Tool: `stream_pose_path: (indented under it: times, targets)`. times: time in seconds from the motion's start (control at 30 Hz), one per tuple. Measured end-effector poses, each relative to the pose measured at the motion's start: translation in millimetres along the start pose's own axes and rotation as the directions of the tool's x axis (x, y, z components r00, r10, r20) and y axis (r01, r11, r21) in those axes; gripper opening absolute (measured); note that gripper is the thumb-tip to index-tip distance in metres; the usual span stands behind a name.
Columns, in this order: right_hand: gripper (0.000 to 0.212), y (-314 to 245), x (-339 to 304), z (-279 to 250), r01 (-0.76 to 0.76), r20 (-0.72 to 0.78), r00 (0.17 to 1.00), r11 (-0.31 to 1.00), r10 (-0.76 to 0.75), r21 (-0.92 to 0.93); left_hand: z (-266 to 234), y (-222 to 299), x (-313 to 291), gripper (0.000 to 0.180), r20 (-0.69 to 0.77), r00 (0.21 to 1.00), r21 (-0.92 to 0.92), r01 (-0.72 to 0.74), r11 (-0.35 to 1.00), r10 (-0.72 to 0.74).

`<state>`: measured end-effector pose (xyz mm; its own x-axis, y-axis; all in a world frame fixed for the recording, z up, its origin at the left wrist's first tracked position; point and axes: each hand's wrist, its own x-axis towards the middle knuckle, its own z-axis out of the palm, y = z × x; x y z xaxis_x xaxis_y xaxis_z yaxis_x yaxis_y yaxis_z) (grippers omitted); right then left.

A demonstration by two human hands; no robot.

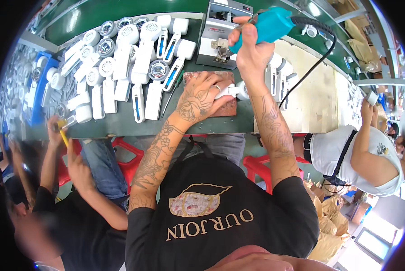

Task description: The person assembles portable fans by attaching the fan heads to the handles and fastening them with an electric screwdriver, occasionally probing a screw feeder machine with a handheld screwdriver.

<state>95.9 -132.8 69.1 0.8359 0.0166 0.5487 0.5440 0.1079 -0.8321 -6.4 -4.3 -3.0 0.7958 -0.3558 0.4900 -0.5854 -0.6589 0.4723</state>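
One strip of tabletop (225, 125) separated the near edge from a reddish block (225, 109), where the left hand (201, 96) clasped a white device (229, 91); rightward spread a beige sheet (317, 101); farther, the right hand (253, 52) gripped a teal tool (272, 28).

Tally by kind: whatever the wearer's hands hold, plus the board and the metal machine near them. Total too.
Teal power tool, in right hand: 1
White part, in left hand: 1
Red-brown board: 1
Grey metal machine: 1
Total: 4
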Motion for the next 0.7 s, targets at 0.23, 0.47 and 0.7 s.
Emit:
stream_pose_path:
  times: [0.23,0.47,0.7]
  targets:
    - [0.042,30,-1,-1,-0.007,0.045,0.999,1.000,0.006,0.022,6,-1,2,0.045,-0.014,0.999,0.001,0.031,1.000,-0.030]
    - [0.050,-12,-29,-11,-0.188,-0.014,0.982,0.982,0.187,-0.016,3,-1,1,0.044,-0.004,0.999,-0.004,0.051,0.999,-0.051]
    - [0.058,-22,-47,-33,-0.173,-0.034,0.984,0.985,0.174,0.021,3,-2,3,0.044,0.018,0.999,-0.012,0.042,0.999,-0.042]
